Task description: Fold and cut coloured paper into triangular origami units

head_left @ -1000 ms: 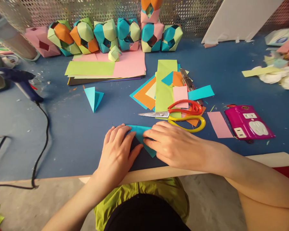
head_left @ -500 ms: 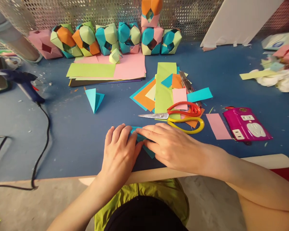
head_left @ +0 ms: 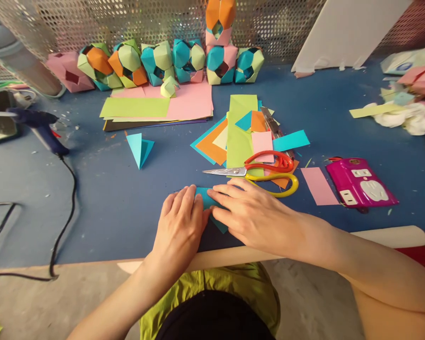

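Note:
A blue sheet of paper (head_left: pixel 205 198), partly folded, lies at the near edge of the table between my two hands. My left hand (head_left: pixel 179 226) presses its left side down, fingers close together and thumb turned inward. From the right, my right hand (head_left: pixel 257 215) grips the same paper with its fingertips, thumb tucked underneath. Much of the paper is hidden under the fingers. Just beyond my right hand rest scissors (head_left: pixel 230 171) with one red and one yellow handle. A folded light-blue paper piece (head_left: pixel 136 148) stands farther left.
Several paper polyhedra (head_left: pixel 157 61) line the back. Paper sheets (head_left: pixel 194 101), cut pieces (head_left: pixel 239 132) and a utility knife (head_left: pixel 271 120) lie before them. A glue gun (head_left: pixel 38 125) with its cord is left; a magenta power socket (head_left: pixel 361 182) and crumpled scraps (head_left: pixel 407 118) are right.
My left hand has slid right, over the blue paper and closer to my right hand. The right fingertips have shifted slightly along the paper. Less of the paper shows.

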A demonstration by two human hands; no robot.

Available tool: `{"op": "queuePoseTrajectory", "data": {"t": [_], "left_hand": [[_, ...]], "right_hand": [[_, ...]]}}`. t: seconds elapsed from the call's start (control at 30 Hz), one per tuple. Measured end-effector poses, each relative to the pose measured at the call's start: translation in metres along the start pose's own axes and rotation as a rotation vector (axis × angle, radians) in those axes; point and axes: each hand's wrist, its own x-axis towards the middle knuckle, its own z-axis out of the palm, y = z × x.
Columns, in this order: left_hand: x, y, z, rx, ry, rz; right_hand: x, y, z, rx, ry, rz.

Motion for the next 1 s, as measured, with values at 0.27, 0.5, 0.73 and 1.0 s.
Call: {"op": "queuePoseTrajectory", "data": {"t": [0.27,0.5,0.73,1.0], "left_hand": [[0.001,-0.001,-0.004,0.049,-0.047,0.008],[0.002,-0.003,-0.004,0.021,-0.056,0.016],[0.001,-0.002,-0.002,0.019,-0.048,0.031],[-0.001,0.003,-0.003,0.094,-0.040,0.010]], "right_hand": [[-0.012,0.005,-0.015,-0.185,-0.116,0.127],[0.009,0.009,0.010,0.020,0.218,0.140],[0.001,-0.006,0.027,-0.010,0.077,0.071],[-0.012,-0.019,0.007,-0.359,-0.052,0.225]]}}
